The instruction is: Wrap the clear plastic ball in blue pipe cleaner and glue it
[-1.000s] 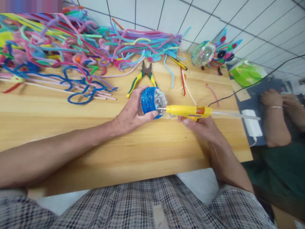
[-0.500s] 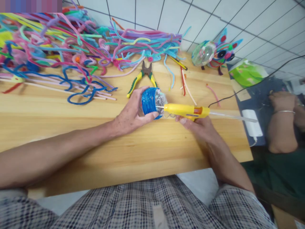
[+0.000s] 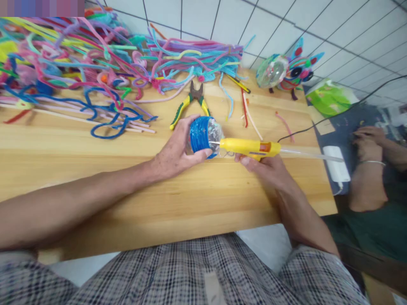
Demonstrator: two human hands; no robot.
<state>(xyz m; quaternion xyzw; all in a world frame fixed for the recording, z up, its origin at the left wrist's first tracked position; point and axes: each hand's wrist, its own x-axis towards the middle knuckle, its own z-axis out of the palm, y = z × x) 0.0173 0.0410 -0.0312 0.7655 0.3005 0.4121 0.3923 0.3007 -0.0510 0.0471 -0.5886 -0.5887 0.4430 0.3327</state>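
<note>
My left hand (image 3: 178, 152) is wrapped round a clear plastic bottle piece (image 3: 216, 131) with blue pipe cleaner (image 3: 199, 135) wound about it. The piece lies on its side, its clear end facing right. In my right hand (image 3: 262, 165) is a yellow glue gun (image 3: 248, 146), a clear glue stick (image 3: 308, 154) poking out of its back. The gun's metal nozzle reaches the edge of the blue winding; whether it touches cannot be made out. Just behind the bottle piece lie pliers (image 3: 196, 95) with yellow and green handles, jaws parted.
Heaped pipe cleaners (image 3: 79, 63) cover the back left of the wooden table (image 3: 159, 212). A yellow utility knife (image 3: 238, 83) and a decorated bottle animal (image 3: 299, 72) are at the back. To the right, a black cord (image 3: 333, 111), a white box (image 3: 336, 164) and another person's arm (image 3: 369, 182) appear.
My hands, the bottle piece and the glue gun hold almost the same place. At the right, the other person's arm has shifted a little to the left.
</note>
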